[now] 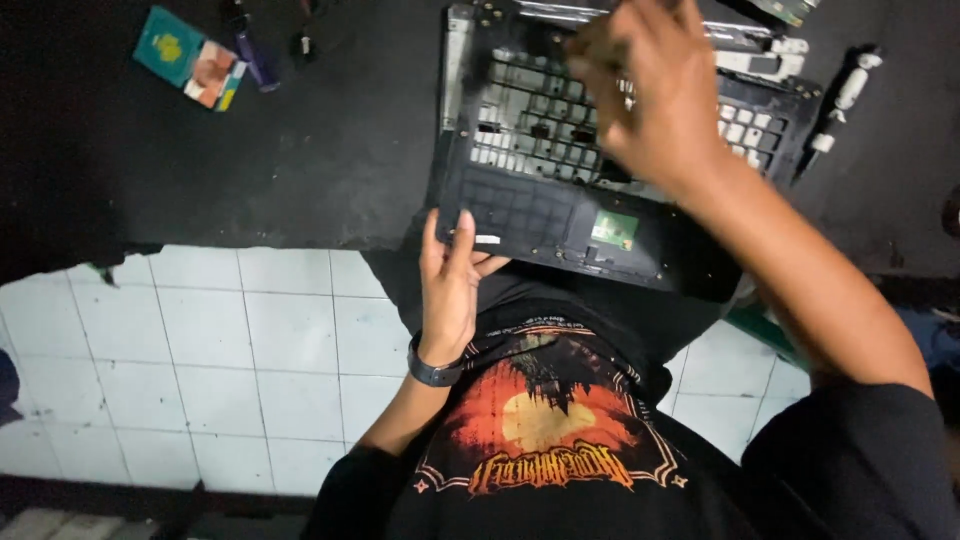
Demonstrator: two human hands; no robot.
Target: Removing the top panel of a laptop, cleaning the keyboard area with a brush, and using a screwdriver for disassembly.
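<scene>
Opened laptop shell overhanging the near table edge

Left hand (452,275) grips the laptop shell's (540,210) near-left edge; right hand (650,90), blurred, hovers above its keyboard frame, grip unclear; bare black table (300,150) lies left.

Bare mat (300,150) left of laptop shell (530,215)

A small repair workshop is suggested: an opened laptop chassis (610,150) is laid on a worn black worktop (300,150), with what may be a screwdriver (840,105) beside it.

Dim overhead light, dark desk, bright white tiles, motion-blurred right hand (650,95).
</scene>
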